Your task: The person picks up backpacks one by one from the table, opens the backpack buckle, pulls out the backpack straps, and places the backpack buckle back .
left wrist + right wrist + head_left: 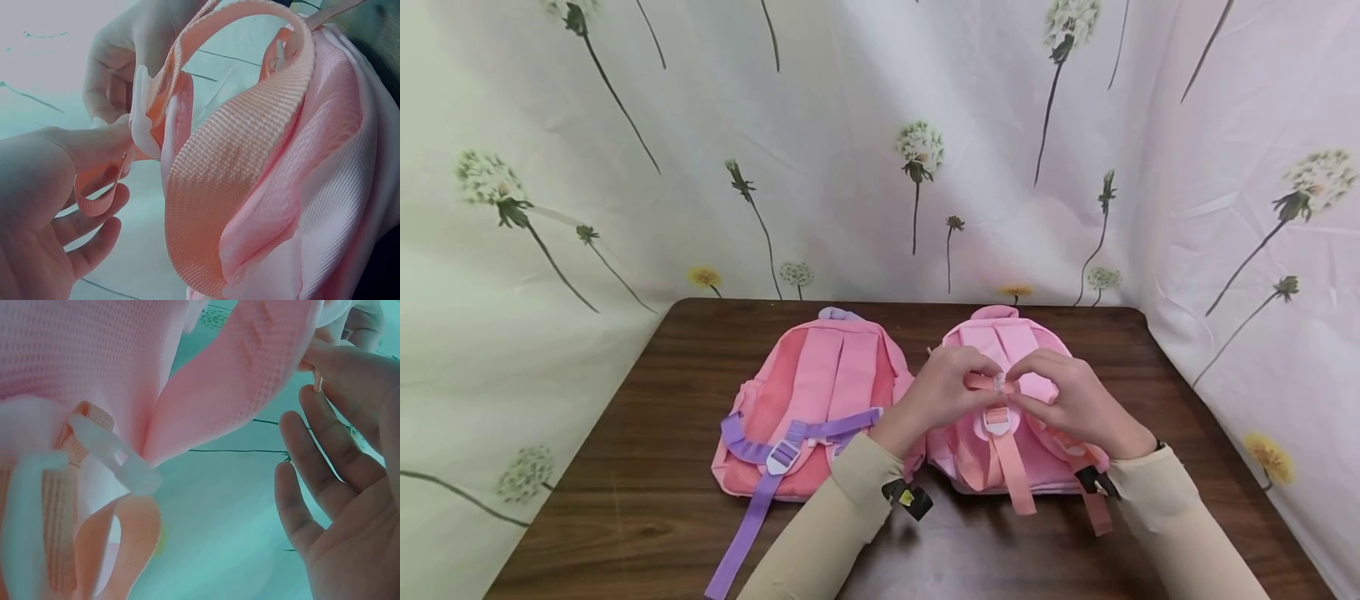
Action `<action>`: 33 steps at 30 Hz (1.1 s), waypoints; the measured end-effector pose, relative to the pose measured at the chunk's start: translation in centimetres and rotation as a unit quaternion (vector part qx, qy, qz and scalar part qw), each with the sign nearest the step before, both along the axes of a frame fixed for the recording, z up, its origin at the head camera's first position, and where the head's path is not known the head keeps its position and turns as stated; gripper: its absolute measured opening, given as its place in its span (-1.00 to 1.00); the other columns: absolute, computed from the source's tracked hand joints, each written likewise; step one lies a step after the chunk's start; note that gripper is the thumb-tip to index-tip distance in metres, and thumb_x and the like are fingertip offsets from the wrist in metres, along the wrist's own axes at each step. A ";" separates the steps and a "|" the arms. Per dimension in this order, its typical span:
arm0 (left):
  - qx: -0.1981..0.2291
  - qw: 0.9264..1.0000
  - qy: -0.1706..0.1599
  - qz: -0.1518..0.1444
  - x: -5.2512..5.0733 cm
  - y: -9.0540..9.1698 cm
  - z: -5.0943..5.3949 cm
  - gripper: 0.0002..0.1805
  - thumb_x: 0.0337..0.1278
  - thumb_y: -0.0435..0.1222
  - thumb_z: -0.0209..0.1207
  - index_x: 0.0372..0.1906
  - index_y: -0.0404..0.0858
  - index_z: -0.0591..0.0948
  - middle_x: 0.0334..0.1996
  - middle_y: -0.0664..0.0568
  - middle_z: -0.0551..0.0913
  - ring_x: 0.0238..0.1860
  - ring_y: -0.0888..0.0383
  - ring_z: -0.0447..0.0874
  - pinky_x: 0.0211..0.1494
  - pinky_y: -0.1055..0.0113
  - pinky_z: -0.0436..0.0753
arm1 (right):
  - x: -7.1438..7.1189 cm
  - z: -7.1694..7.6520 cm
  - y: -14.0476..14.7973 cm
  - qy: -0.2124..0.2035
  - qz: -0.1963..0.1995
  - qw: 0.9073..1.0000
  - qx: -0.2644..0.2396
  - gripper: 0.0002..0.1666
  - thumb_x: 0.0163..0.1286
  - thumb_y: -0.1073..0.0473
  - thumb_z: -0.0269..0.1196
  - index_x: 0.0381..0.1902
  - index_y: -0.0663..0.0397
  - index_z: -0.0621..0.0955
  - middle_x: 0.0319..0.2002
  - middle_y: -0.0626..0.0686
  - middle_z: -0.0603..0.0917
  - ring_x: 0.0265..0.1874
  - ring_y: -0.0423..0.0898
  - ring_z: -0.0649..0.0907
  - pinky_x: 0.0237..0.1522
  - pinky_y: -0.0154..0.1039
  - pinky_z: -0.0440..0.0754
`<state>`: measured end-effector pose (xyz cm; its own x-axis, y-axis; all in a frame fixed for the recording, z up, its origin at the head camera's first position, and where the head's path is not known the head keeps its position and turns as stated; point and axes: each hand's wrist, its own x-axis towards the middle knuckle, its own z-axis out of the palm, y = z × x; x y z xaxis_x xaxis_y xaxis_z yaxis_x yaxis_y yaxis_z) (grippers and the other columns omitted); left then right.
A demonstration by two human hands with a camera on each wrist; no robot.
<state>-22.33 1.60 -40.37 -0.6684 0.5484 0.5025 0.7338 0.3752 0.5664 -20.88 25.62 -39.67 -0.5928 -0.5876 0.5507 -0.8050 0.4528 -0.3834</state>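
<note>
Over the right-hand pink backpack [955, 458] both hands meet at a small clear-white buckle [999, 382] on an orange strap [977, 382]. My left hand [942, 385] pinches the buckle's left side between thumb and forefinger. From the other side, my right hand [1078, 404] pinches it with thumb and index finger. In the left wrist view, a loop of orange webbing [100, 203] hangs by the left fingers. A white slider [997, 421] sits on the backpack's strap just below the hands. The fingertips partly hide the buckle.
Left of the hands lies another pink backpack [842, 358] with purple straps [745, 533], one trailing toward the table's front. Loose orange strap ends [1015, 479] hang from the right backpack. Both bags lie on a dark wood table [625, 500], with a dandelion-printed cloth [850, 167] behind.
</note>
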 end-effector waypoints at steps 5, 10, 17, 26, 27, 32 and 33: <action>-0.004 1.000 0.000 -0.002 0.0 0.0 0.0 -0.68 0.08 -0.20 0.58 -0.09 -0.24 0.83 -0.29 0.07 0.79 -0.31 0.23 0.51 -0.22 0.49 0.47 | 0.0 -0.1 0.2 0.010 -0.011 1.000 0.005 -0.60 0.07 0.29 0.65 -0.15 -0.06 0.74 -0.22 -0.20 0.74 -0.17 -0.29 0.68 0.02 -0.50 0.58; -0.011 1.000 -0.004 -0.002 0.0 0.0 0.1 -0.70 0.10 -0.21 0.57 -0.07 -0.22 0.83 -0.26 0.07 0.80 -0.28 0.24 0.55 -0.19 0.48 0.49 | 0.1 -0.2 0.4 -0.003 -0.031 0.999 0.022 -0.66 0.13 0.24 0.63 -0.15 -0.07 0.76 -0.21 -0.19 0.76 -0.17 -0.26 0.69 -0.04 -0.42 0.63; -0.010 1.000 -0.018 -0.001 0.0 0.0 0.1 -0.67 0.10 -0.20 0.57 -0.05 -0.23 0.82 -0.20 0.06 0.81 -0.25 0.25 0.57 -0.16 0.49 0.53 | 0.2 -0.5 0.4 -0.026 -0.035 0.998 0.043 -0.67 0.19 0.17 0.61 -0.09 -0.16 0.79 -0.15 -0.24 0.75 -0.13 -0.18 0.72 0.01 -0.42 0.63; -0.004 1.000 -0.009 -0.005 -0.1 0.2 0.0 -0.71 0.12 -0.22 0.55 -0.08 -0.22 0.82 -0.20 0.05 0.81 -0.21 0.21 0.63 -0.08 0.45 0.56 | -0.1 -0.5 0.3 -0.001 -0.028 0.999 0.040 -0.66 0.15 0.26 0.61 -0.13 -0.10 0.78 -0.19 -0.21 0.75 -0.17 -0.17 0.71 0.03 -0.50 0.59; -0.004 1.000 -0.008 -0.006 -0.1 0.2 0.0 -0.71 0.12 -0.22 0.56 -0.08 -0.22 0.82 -0.20 0.05 0.81 -0.21 0.21 0.63 -0.07 0.45 0.56 | -0.1 -0.5 0.2 0.005 -0.024 0.999 0.039 -0.67 0.14 0.27 0.61 -0.14 -0.08 0.78 -0.19 -0.20 0.75 -0.17 -0.16 0.71 0.04 -0.51 0.58; -0.003 1.000 -0.009 -0.005 -0.1 0.1 0.1 -0.70 0.11 -0.22 0.56 -0.07 -0.22 0.82 -0.19 0.05 0.81 -0.19 0.21 0.66 -0.05 0.43 0.58 | -0.3 -0.3 -0.1 0.033 -0.015 0.999 0.032 -0.65 0.10 0.33 0.60 -0.15 -0.02 0.77 -0.22 -0.14 0.75 -0.21 -0.13 0.71 0.06 -0.55 0.54; -0.002 1.000 -0.010 -0.004 -0.1 0.0 0.1 -0.70 0.11 -0.21 0.56 -0.07 -0.22 0.82 -0.19 0.05 0.82 -0.18 0.21 0.67 -0.05 0.42 0.58 | -0.3 -0.3 -0.1 0.036 -0.014 0.999 0.030 -0.64 0.10 0.33 0.60 -0.15 -0.01 0.77 -0.22 -0.13 0.75 -0.21 -0.12 0.71 0.05 -0.55 0.54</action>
